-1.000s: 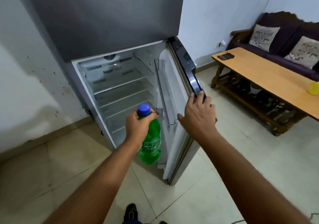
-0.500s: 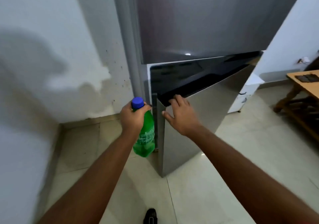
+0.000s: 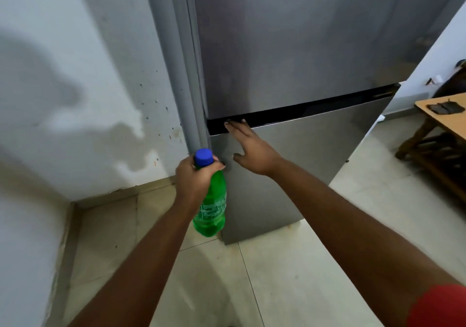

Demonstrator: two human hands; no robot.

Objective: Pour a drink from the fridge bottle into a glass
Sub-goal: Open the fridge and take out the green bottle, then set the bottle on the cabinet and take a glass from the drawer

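**Bottle in hand, fridge door shut, glass nowhere in sight**

The left hand [image 3: 195,179] is closed around the neck and shoulder of the green bottle [image 3: 210,210], just under its blue cap [image 3: 203,157], which is on. The bottle hangs nearly upright, long axis vertical, cap up, its base above the floor [image 3: 290,263] and its body just in front of the lower left corner of the fridge [image 3: 290,49]. The right hand [image 3: 252,147] is spread open and holds nothing; its palm lies flat on the lower door [image 3: 302,162], fingertips at the dark strip between the two doors. The door looks flush with the cabinet, so the closing step appears done.

No glass shows anywhere in view. The only worktop visible is a wooden one [image 3: 443,117] at the far right edge, well apart from both hands, with a small dark object [image 3: 445,107] lying on it. That puts the likely way onward to the right of the bottle, across open floor. The free right hand is the nearer to that side and would suit unscrewing the cap. The wall [image 3: 63,99] closes off the left; nothing stands in the path to the right.
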